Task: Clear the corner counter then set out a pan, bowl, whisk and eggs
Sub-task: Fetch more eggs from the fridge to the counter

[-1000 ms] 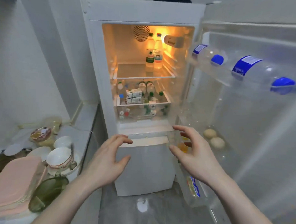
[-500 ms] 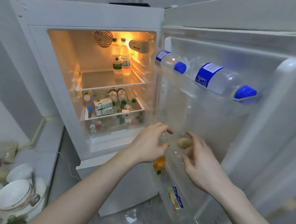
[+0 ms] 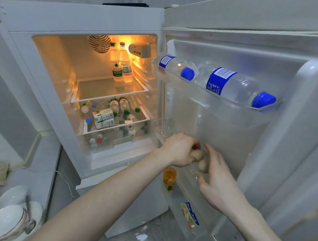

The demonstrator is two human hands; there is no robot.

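Pale tan eggs sit in the middle shelf of the open fridge door (image 3: 224, 51), and both hands are on them. In the head view the left hand (image 3: 179, 150) reaches across from the left, its fingers curled over the upper egg (image 3: 198, 154), gripping it from above. The right hand (image 3: 218, 179) comes up from below, fingers fairly straight and spread, fingertips (image 3: 209, 151) touching the lower egg (image 3: 203, 165), thumb apart beneath it; its grip is not closed round the egg. The two eggs lie just beside each other, touching or nearly so.

Below them, in the door's lower part, stands an orange bottle (image 3: 169, 177), and lower still lie yellow-and-blue packets (image 3: 190, 216). The door's top shelf carries two clear bottles with blue caps (image 3: 225, 83), lying tilted. Inside the lit fridge (image 3: 79, 18), two upright bottles (image 3: 121, 67) stand at the back of the upper shelf; small cartons (image 3: 103, 118) and more bottles fill the shelf beneath. At the lower left edge, white bowls (image 3: 10, 215) are stacked on the bench (image 3: 44, 160).
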